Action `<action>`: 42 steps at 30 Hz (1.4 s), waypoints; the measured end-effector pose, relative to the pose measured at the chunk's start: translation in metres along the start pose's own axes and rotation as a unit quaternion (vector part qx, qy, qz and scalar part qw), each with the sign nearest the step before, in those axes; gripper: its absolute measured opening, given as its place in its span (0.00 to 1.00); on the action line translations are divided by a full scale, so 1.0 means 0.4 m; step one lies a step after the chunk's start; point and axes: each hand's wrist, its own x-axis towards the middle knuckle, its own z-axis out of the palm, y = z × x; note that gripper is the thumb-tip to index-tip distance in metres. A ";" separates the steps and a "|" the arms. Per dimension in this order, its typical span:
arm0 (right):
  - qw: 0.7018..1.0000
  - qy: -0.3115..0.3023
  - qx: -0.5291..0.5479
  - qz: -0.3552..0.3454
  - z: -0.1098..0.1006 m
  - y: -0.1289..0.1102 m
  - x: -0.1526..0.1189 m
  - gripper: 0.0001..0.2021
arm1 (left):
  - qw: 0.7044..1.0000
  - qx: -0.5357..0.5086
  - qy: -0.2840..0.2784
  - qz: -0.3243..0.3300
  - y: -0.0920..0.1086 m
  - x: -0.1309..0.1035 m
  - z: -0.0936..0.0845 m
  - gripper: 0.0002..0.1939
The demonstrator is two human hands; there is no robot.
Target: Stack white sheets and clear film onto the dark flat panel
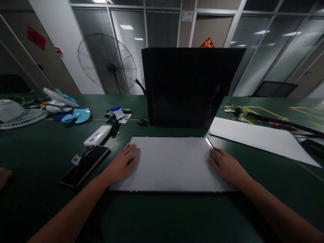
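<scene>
In the head view, my two bare hands lie on a white rectangular panel (172, 165), which rests flat in front of me on a dark green table (157, 216). Thin dark edging shows along the panel's near and far sides. My left hand (123, 163) is on the panel's left edge, its fingers slightly spread and pointing inward, pinching nothing. My right hand (226, 165) mirrors it on the right edge, fingers a little apart and curved over the surface, also pinching nothing. A bright strip of light shows at the far right corner, near my right fingertips.

Just beyond the panel stands a large black panel (189, 87), upright. Left of my left hand lie a dark phone (85, 165) and, beyond it, a white device (97, 135) beside a black strap. A small black round object (142, 122) sits near the black panel's lower left. Farther left are light blue fan blades (76, 115) and a white fan grille (24, 118). To the right lies a white sheet (258, 138), with cables and tools past it. Part of another person's hand (4, 177) shows at the far left edge.
</scene>
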 end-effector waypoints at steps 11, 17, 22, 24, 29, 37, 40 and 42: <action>1.000 0.002 0.006 0.001 0.004 0.002 -0.001 0.33 | 1.000 -0.015 0.015 0.008 -0.001 -0.002 -0.003 0.28; 1.000 0.004 0.001 -0.012 0.006 0.006 0.000 0.32 | 1.000 -0.009 0.006 0.004 -0.001 0.000 0.000 0.28; 1.000 0.002 -0.002 -0.011 0.005 0.005 -0.001 0.33 | 1.000 -0.010 -0.001 -0.002 -0.001 -0.002 -0.001 0.29; 1.000 0.004 0.002 -0.011 0.003 0.003 -0.002 0.33 | 1.000 -0.011 0.001 0.002 0.000 -0.003 -0.002 0.29; 1.000 0.004 0.004 -0.007 -0.002 0.000 -0.003 0.32 | 1.000 -0.012 -0.002 -0.003 0.003 -0.002 -0.006 0.29; 1.000 -0.001 0.016 -0.002 -0.001 0.000 -0.002 0.33 | 1.000 -0.017 0.008 0.004 -0.005 -0.003 0.001 0.29; 1.000 -0.006 0.002 -0.001 -0.003 -0.001 -0.003 0.34 | 1.000 -0.010 0.002 0.002 -0.004 -0.002 0.000 0.30; 1.000 -0.003 -0.006 -0.007 -0.003 -0.001 -0.003 0.34 | 1.000 -0.011 0.002 0.002 -0.003 -0.002 0.000 0.29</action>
